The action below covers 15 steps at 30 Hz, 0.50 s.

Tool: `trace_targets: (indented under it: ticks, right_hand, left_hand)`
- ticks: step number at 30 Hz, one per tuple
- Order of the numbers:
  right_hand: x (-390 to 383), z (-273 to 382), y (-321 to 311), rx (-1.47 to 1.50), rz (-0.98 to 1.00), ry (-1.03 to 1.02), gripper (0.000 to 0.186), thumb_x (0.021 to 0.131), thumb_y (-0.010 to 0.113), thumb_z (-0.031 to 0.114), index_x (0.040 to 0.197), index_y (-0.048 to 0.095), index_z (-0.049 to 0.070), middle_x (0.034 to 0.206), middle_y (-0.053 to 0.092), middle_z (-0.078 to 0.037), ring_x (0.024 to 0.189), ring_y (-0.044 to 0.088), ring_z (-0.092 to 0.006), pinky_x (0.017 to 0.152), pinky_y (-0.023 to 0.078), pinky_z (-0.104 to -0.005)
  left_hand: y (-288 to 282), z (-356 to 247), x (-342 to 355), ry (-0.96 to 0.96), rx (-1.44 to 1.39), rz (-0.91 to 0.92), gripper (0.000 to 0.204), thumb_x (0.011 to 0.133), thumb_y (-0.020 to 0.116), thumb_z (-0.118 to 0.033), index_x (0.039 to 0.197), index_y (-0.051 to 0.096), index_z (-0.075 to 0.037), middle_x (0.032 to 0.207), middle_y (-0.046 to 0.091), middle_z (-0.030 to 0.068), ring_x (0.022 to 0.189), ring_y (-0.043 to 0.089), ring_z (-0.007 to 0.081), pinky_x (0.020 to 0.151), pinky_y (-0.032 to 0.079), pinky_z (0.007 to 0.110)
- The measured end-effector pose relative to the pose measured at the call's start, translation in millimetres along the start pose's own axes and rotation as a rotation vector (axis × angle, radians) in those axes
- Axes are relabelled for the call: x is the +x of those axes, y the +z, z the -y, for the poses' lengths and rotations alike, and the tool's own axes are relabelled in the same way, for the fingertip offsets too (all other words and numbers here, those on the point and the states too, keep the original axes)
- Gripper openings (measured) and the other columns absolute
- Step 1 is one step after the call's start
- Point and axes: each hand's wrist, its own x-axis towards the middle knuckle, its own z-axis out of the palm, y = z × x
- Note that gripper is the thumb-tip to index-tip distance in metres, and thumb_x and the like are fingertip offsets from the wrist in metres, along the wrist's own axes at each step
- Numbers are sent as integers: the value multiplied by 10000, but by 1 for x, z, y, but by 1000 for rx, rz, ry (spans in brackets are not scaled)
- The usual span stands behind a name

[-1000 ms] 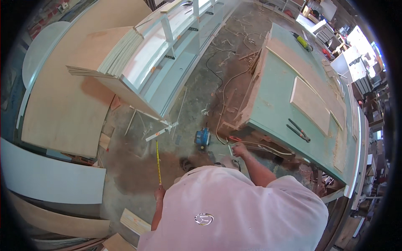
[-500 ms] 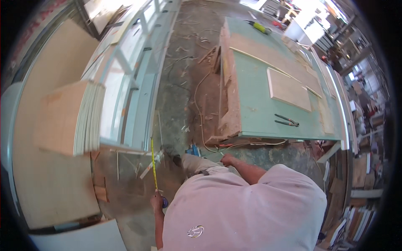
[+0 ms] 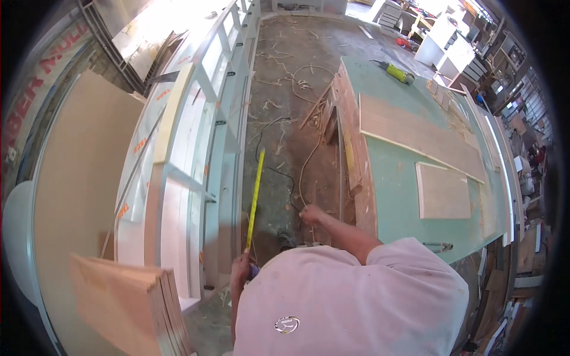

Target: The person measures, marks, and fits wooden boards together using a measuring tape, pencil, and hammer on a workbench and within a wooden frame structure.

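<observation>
My left hand [image 3: 240, 268] is closed around a tape measure, whose dark blue case shows only in part beside my shirt. Its yellow blade [image 3: 255, 202] sticks out forward over the floor, next to a long pale-blue framework [image 3: 224, 172]. My right hand [image 3: 311, 214] is in front of me with its fingers curled together, near the side of the green-topped workbench [image 3: 392, 196]. Whether anything small is in those fingers is hidden.
On the workbench lie a long wooden board [image 3: 421, 133], a shorter panel [image 3: 444, 191], pincers [image 3: 439, 247] and a green power tool [image 3: 399, 73]. Stacked panels [image 3: 119, 291] stand at the lower left. A cord [image 3: 301, 172] and scraps litter the floor between framework and bench.
I have moved forward along the aisle, so framework, panel stack and bench appear nearer. The tape blade now points further ahead along the framework. My right hand stays curled in front of me.
</observation>
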Motion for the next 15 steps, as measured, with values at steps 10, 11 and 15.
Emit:
trace_targets:
  ticks: [10,11,15]
  right_hand:
    - [134,15,-218,1192,-214,140,291,956,611,239,1103,622,-12,918,671,-136,689,684,-231,613,569,-361]
    - [147,17,-231,1204,-209,195,302,958,609,241,1114,620,-17,935,673,-146,691,684,-243,625,575,-371]
    - [208,-56,-236,1256,-250,379,264,971,592,264,1009,640,7,875,680,-148,705,691,-285,592,548,-405]
  left_hand:
    - [-24,-232,238,216,-222,213,569,1023,429,-513,834,670,-33,765,651,82,701,621,167,685,497,319]
    - [-30,-248,265,223,-225,195,569,1023,429,-513,834,670,-33,765,651,82,701,621,167,685,497,319]
    - [-38,-341,360,228,-190,254,560,1038,411,-486,827,661,-32,740,634,65,692,619,157,677,495,314]
